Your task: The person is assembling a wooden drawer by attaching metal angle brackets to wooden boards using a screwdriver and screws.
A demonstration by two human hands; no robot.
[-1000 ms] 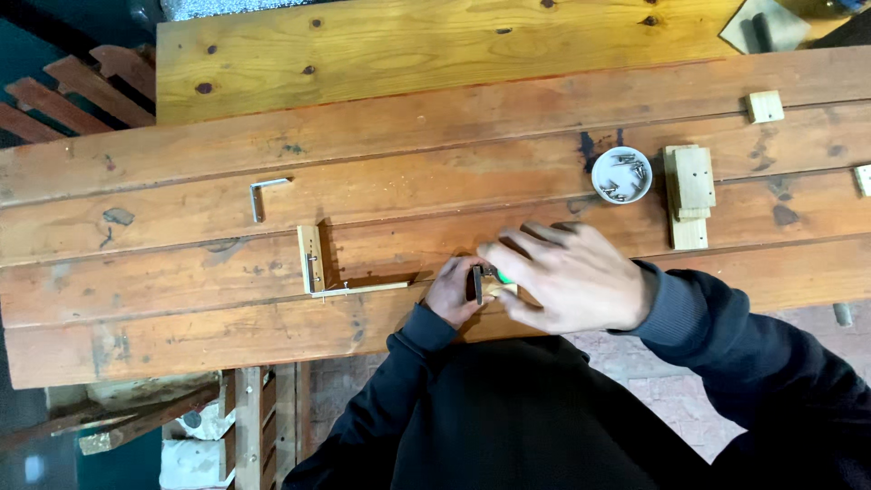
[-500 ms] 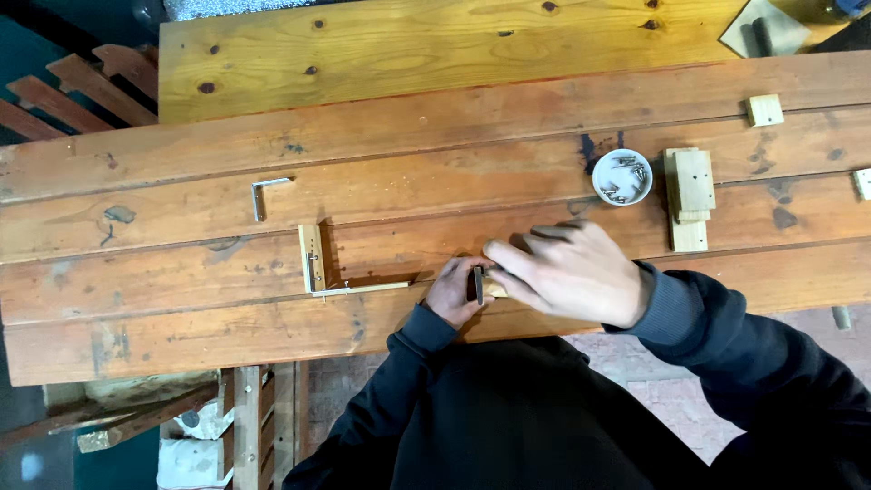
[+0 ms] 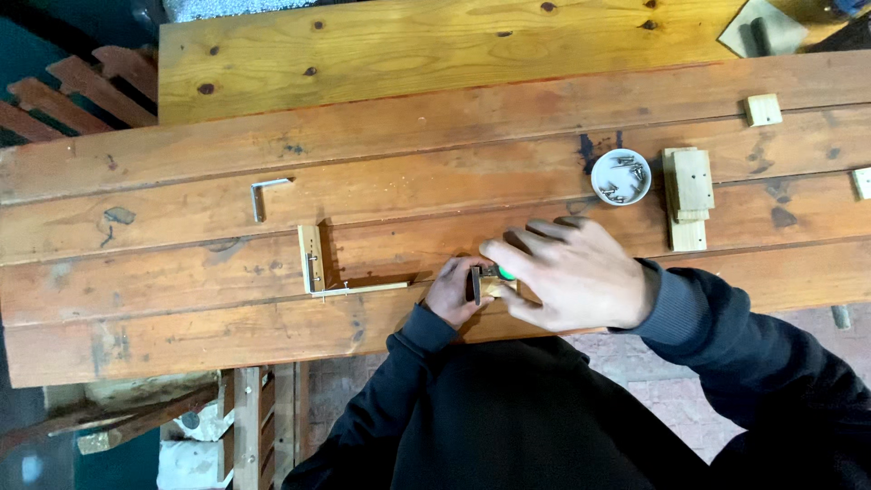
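My left hand (image 3: 456, 292) pinches a small wooden block (image 3: 496, 286) with a dark metal piece on it, at the near edge of the plank workbench (image 3: 408, 181). My right hand (image 3: 567, 272) curls over the same block from the right, fingers bent, and covers most of it; a small green part shows under the fingers. What the right hand itself holds is hidden. To the left lies an L-shaped wooden piece (image 3: 313, 263) with a thin metal strip along its lower leg.
A small white bowl of screws (image 3: 621, 176) stands behind my right hand. Stacked wooden blocks (image 3: 688, 195) lie beside it, with further small blocks (image 3: 762, 109) at the right. A metal angle bracket (image 3: 263, 192) lies at the left. Wooden slats lean below the bench.
My right hand has shifted slightly toward me and to the right over the block. The left hand keeps its grip in the same place.
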